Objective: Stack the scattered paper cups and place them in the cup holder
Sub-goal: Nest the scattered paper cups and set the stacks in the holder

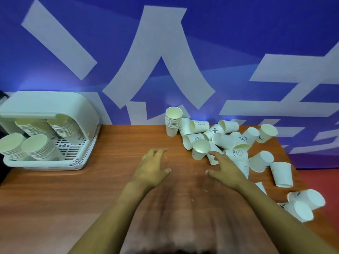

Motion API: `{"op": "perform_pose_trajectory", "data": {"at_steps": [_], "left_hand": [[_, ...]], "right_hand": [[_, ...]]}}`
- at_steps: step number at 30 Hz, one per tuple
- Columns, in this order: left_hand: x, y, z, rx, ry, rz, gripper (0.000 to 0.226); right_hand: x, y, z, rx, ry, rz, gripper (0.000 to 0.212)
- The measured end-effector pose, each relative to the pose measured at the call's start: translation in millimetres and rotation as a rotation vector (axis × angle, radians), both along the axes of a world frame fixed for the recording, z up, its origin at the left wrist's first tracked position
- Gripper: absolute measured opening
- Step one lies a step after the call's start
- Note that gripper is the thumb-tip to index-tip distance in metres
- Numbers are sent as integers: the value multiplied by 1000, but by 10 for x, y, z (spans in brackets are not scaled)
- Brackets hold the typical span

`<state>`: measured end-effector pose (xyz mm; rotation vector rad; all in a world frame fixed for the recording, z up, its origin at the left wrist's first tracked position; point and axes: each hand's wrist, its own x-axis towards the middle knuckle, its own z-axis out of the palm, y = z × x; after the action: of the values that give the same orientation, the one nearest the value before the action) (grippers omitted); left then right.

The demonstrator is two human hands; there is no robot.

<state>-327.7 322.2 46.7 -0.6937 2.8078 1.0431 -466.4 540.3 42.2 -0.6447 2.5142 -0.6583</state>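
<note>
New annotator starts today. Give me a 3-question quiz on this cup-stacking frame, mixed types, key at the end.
1. True or false: the right hand grips a cup.
2. Where does the upright stack of cups stand? A) inside the cup holder B) on the table, at the back, left of the scattered cups C) in the left hand
3. Fill in: the cup holder sits on the table's ___ side.

Key
1. False: its fingers are spread and hold nothing, reaching toward the pile.
2. B
3. Left; it already holds several stacks.
</note>
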Motion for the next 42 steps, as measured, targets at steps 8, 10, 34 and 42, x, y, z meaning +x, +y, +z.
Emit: {"op": "perform_pose_trajectory", "data": {"at_steps": [8, 10, 34, 42], "left_hand": [[-497, 41, -203, -1, -77, -12, 71], [-670, 27, -270, 1, -91, -5, 73], [-1927, 29, -1123, -90, -137, -101, 83], [-1902, 41, -1040, -114, -108, -80, 70]], "right_hand": [[-417, -143, -136, 10, 32, 23, 77], [-525, -206, -194, -17, 24, 26, 77], [-1059, -566, -707, 141, 145, 89, 91], [-1036, -569, -671, 107, 136, 77, 82]]}}
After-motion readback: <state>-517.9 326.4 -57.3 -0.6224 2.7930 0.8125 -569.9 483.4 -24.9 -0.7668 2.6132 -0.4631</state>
